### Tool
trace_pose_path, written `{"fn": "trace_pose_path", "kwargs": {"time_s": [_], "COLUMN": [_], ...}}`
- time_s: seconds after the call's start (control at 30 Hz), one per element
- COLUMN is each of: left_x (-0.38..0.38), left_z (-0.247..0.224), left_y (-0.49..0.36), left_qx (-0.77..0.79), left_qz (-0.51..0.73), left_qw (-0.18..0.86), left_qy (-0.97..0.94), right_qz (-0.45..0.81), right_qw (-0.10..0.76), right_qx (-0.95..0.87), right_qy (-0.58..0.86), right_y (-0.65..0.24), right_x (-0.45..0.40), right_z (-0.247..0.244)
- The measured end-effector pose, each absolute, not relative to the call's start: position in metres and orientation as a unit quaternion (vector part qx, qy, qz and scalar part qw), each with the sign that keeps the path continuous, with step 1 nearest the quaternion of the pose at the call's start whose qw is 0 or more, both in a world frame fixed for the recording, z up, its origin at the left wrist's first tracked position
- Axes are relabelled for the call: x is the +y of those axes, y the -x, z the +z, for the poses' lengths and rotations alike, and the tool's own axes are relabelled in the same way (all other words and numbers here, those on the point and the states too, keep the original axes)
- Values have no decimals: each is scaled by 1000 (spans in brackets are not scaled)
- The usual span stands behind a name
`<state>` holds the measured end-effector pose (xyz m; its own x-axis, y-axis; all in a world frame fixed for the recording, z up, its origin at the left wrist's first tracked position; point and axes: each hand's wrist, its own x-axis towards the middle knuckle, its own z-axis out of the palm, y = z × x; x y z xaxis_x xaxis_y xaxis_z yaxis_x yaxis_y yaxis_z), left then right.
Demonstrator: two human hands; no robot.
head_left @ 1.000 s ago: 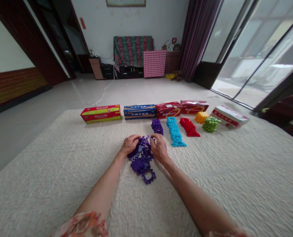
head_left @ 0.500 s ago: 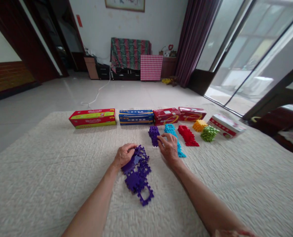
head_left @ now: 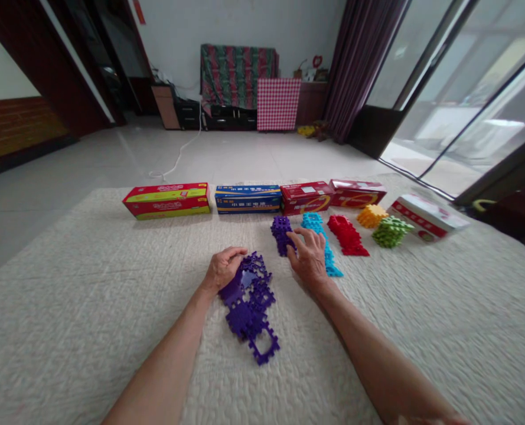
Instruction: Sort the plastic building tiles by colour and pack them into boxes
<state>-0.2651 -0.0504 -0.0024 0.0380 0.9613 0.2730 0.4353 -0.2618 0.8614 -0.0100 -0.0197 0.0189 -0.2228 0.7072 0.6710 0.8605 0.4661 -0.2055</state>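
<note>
Loose purple interlocking plastic pieces (head_left: 244, 316), some solid and some ring-shaped, lie overlapping in the middle of the bedcover. My left hand (head_left: 224, 270) is at their upper left edge, thumb and fingers slightly apart, with nothing visible between them. Beyond, a neat purple stack (head_left: 282, 230) leans toward me. My right hand (head_left: 310, 257) is beside that stack, thumb and fingertips apart and close to its right side; whether they touch it I cannot tell. Partly behind this hand is a row of light blue pieces (head_left: 331, 257).
Red pieces (head_left: 347, 236), a yellow stack (head_left: 371, 216) and a green stack (head_left: 390, 231) stand to the right. Along the far side sit a red-and-yellow box (head_left: 169, 200), a blue box (head_left: 248, 199), two red boxes (head_left: 306, 198) and a white-and-red box (head_left: 428, 217).
My right hand's fingers have spread apart near the purple stack. My left hand has loosened, its thumb and fingers parting a little. The view has tilted down slightly.
</note>
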Motion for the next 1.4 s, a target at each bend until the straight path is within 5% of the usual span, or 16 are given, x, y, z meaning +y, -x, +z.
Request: {"fn": "trace_pose_path", "kwargs": {"time_s": [0.17, 0.4, 0.93, 1.4], "left_x": [-48, -46, -42, -42], "left_z": [-2, 3, -2, -1], "left_y": [269, 268, 270, 270], "left_qx": [558, 548, 551, 553], "left_qz": [527, 589, 568, 556], "left_qw": [351, 386, 389, 395], "left_qy": [-536, -451, -471, -478], "right_qz": [-27, 155, 131, 130], "right_qw": [415, 329, 107, 196], "right_qx": [-814, -892, -905, -915], "right_qy": [406, 267, 390, 327], "right_y": [25, 60, 85, 82], "right_x": [-34, -72, -80, -77], "right_z": [21, 29, 44, 29]}}
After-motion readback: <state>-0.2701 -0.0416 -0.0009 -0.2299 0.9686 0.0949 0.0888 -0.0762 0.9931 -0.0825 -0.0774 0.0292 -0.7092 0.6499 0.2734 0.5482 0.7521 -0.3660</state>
